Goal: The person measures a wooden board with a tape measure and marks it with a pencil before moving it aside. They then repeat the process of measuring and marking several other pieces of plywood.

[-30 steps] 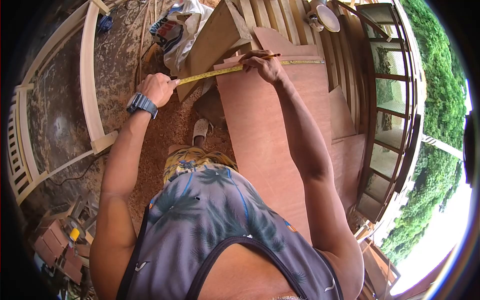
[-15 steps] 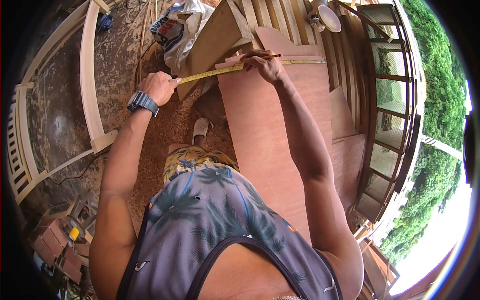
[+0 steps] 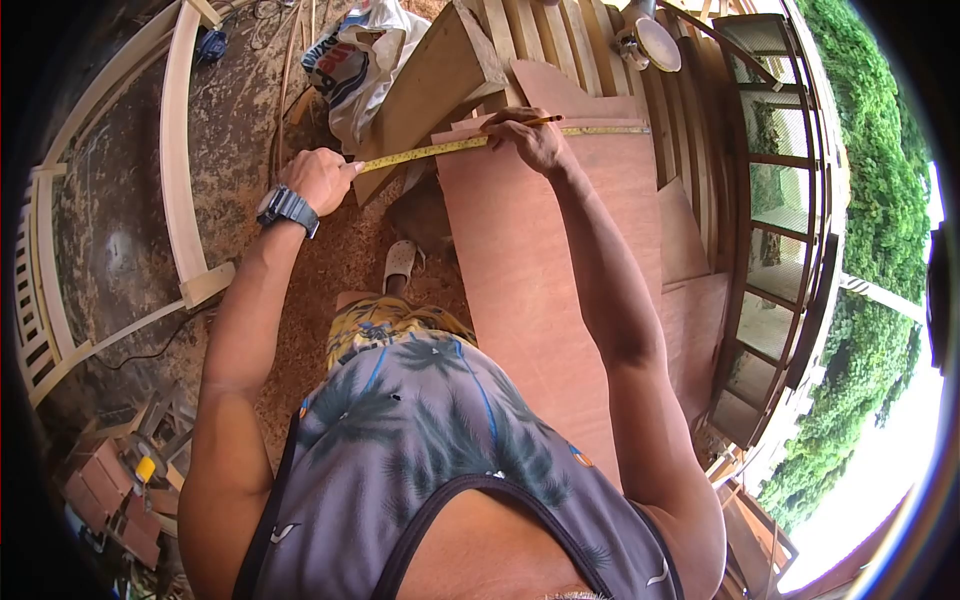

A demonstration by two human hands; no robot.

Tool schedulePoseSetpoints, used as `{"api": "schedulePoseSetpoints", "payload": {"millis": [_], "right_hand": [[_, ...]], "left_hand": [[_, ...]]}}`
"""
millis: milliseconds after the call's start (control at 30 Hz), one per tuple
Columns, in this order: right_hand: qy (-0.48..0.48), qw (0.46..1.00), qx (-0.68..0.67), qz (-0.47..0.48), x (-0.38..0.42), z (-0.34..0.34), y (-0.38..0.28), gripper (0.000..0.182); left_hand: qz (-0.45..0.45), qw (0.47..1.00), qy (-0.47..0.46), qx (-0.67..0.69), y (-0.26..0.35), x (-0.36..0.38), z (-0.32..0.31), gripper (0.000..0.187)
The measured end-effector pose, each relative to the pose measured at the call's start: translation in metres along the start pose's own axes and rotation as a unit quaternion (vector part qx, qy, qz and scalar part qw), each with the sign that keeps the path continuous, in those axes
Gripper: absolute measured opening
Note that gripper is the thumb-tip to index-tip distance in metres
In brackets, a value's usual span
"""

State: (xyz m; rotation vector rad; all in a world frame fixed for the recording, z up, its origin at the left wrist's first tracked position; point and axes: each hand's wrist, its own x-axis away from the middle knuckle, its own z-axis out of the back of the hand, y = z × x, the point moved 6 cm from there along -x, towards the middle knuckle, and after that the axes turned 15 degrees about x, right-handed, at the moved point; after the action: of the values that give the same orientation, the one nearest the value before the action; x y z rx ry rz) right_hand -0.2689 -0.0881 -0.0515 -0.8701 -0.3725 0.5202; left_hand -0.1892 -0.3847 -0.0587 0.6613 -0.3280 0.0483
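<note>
A yellow tape measure (image 3: 412, 153) is drawn out across the far end of a reddish plywood sheet (image 3: 535, 270). My left hand (image 3: 318, 180), with a watch on the wrist, is closed round the tape's near end, left of the sheet; the tape's case, if it is there, is hidden in my palm. Over the sheet, my right hand (image 3: 532, 140) pinches a pencil (image 3: 547, 121) that points to the right. Its fingers rest at the tape, close to the sheet's far left corner. The tape continues past that hand to the sheet's right side.
Beyond the sheet lie a thick wooden block (image 3: 425, 95), a white printed sack (image 3: 365, 60) and several timber slats (image 3: 575, 45). A pale wooden frame (image 3: 180, 140) stands left. Sawdust covers the floor around my shoe (image 3: 400, 262). Screened panels (image 3: 775, 190) line the right side.
Both hands hold nearly the same places. My right hand and the pencil have shifted very slightly, and the view has moved a little.
</note>
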Motion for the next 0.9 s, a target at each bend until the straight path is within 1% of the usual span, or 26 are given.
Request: {"api": "schedulePoseSetpoints", "payload": {"millis": [33, 100, 233, 300, 333, 400, 433, 500, 533, 600, 633, 700, 733, 800, 833, 867, 900], "right_hand": [[0.000, 1.000, 0.000, 0.000, 0.000, -0.001, -0.001, 0.028], [0.014, 0.999, -0.020, -0.044, 0.002, 0.000, -0.001, 0.027], [-0.006, 1.000, -0.016, -0.014, 0.000, -0.001, -0.001, 0.027], [0.010, 0.999, -0.024, -0.043, 0.000, -0.001, 0.003, 0.027], [0.011, 0.999, -0.023, -0.042, 0.000, 0.000, 0.003, 0.027], [-0.006, 0.999, -0.030, -0.024, -0.001, 0.000, 0.002, 0.028], [-0.004, 0.999, -0.032, -0.024, 0.001, -0.001, 0.002, 0.028], [0.107, 0.979, -0.162, -0.060, 0.013, 0.009, 0.001, 0.028], [0.113, 0.978, -0.164, -0.061, 0.021, 0.009, -0.002, 0.028], [0.255, 0.939, -0.229, -0.039, 0.052, 0.025, -0.004, 0.029], [0.267, 0.935, -0.228, -0.043, 0.070, 0.027, -0.006, 0.029], [0.338, 0.921, -0.161, -0.106, 0.120, 0.036, -0.011, 0.028], [0.365, 0.913, -0.119, -0.137, 0.148, 0.038, -0.017, 0.032], [0.409, 0.891, -0.105, -0.166, 0.209, 0.034, -0.029, 0.031], [0.438, 0.875, -0.092, -0.184, 0.245, 0.034, -0.034, 0.030], [0.453, 0.860, -0.125, -0.199, 0.281, 0.025, -0.030, 0.027], [0.453, 0.854, -0.145, -0.212, 0.315, 0.016, -0.033, 0.026]], "left_hand": [[0.000, 1.000, 0.000, 0.000, 0.000, 0.000, 0.000, 0.045], [0.014, 1.000, -0.011, -0.001, 0.000, 0.000, 0.000, 0.044], [0.013, 1.000, -0.009, -0.002, -0.001, 0.000, 0.000, 0.044], [0.012, 1.000, -0.003, -0.003, 0.002, 0.001, 0.002, 0.043], [0.011, 1.000, -0.002, -0.004, 0.005, 0.001, 0.003, 0.043], [0.034, 0.998, -0.042, -0.040, 0.010, 0.001, 0.004, 0.042], [0.032, 0.998, -0.043, -0.043, 0.008, 0.002, 0.003, 0.042], [0.017, 0.999, -0.029, -0.026, 0.010, 0.003, 0.005, 0.042], [0.012, 0.999, -0.031, -0.031, 0.011, 0.004, 0.006, 0.042], [0.014, 0.999, -0.031, 0.010, 0.018, 0.010, 0.011, 0.039], [0.004, 0.999, -0.038, 0.005, 0.018, 0.013, 0.008, 0.039], [-0.078, 0.994, -0.021, 0.076, 0.022, 0.020, 0.002, 0.035], [-0.068, 0.992, -0.034, 0.099, 0.024, 0.027, -0.005, 0.032], [-0.084, 0.989, -0.060, 0.105, 0.030, 0.047, -0.025, 0.031], [-0.093, 0.987, -0.090, 0.090, 0.043, 0.063, -0.036, 0.030], [-0.119, 0.977, -0.126, 0.121, 0.040, 0.076, -0.056, 0.029], [-0.124, 0.968, -0.186, 0.115, 0.040, 0.090, -0.077, 0.027]]}}
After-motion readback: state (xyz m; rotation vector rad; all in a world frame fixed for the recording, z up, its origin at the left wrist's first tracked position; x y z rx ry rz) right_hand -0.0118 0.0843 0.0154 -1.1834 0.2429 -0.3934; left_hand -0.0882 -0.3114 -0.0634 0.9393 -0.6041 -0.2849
